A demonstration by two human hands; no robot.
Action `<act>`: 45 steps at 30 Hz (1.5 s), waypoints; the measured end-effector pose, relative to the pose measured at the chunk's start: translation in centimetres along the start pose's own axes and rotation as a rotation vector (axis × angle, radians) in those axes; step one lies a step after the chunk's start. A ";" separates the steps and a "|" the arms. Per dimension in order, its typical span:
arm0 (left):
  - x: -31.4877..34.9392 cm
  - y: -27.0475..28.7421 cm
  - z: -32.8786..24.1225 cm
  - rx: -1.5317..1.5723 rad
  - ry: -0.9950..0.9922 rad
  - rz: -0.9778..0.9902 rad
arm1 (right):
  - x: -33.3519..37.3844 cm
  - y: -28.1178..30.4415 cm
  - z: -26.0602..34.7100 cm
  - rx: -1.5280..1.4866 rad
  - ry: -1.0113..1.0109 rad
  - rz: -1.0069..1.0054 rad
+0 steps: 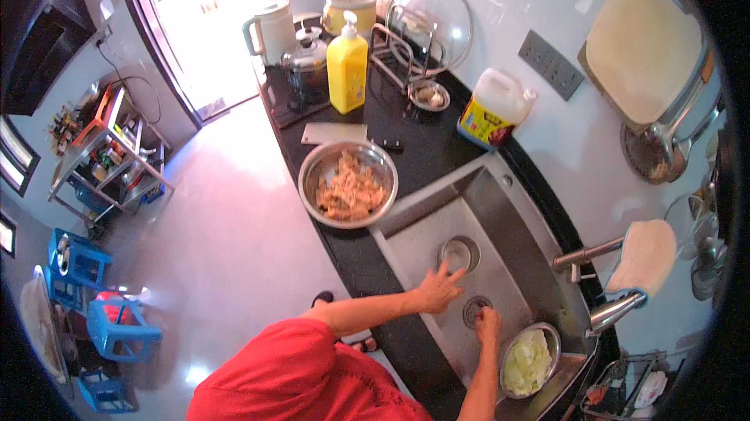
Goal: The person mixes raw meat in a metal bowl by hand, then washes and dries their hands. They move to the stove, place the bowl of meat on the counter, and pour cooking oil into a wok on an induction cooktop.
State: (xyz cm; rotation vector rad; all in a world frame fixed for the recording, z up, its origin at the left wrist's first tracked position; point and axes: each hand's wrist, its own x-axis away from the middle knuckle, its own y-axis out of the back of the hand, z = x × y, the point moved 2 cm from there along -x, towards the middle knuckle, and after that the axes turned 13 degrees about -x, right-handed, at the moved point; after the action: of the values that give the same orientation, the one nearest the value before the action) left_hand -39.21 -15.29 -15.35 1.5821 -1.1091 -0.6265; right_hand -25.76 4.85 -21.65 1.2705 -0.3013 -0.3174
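Observation:
Over the sink (500,261), my left hand (439,291) stretches out with its fingers apart, holding nothing that I can see. Its fingertips reach the near edge of a small round metal bowl (461,254) on the sink floor; whether they touch it I cannot tell. My right hand (488,325) is closed beside the drain (474,310). A small dark reddish bit shows at its fingertips, too small to name. Close to my right wrist, a metal bowl of pale green cut vegetable pieces (528,362) sits in the sink's near right corner.
A large metal bowl of raw meat pieces (351,190) stands on the black counter, with a cleaver (334,133) behind it. Farther back are a yellow pump bottle (348,69), a pot (306,62) and a white jug (491,112). The faucet (590,253) juts from the right.

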 end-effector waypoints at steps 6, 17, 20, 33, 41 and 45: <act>1.7 1.7 5.5 -0.016 -0.041 -0.031 | -7.0 15.5 26.9 -0.826 0.340 -0.491; 3.1 3.3 11.9 0.126 -0.426 -0.445 | -13.7 10.7 41.3 -0.722 0.605 -0.241; 3.2 4.9 11.1 0.257 -0.464 -0.511 | -11.9 16.3 38.0 -0.960 0.534 -0.273; 0.5 7.7 3.1 -0.072 -0.412 -0.077 | 6.8 5.4 12.5 -0.820 -0.615 -0.343; -3.1 2.4 -2.1 0.218 -0.300 -0.095 | 14.2 9.5 5.0 -1.235 -0.543 -0.743; -3.5 0.6 -3.0 0.237 -0.257 -0.206 | 25.1 12.5 -1.2 -1.936 -0.820 -1.480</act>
State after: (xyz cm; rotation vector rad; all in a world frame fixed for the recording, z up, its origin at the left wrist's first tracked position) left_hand -38.46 -10.86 -14.35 1.8744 -1.2547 -0.8803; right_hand -1.48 -0.71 -8.77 -0.8811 0.3657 -1.8081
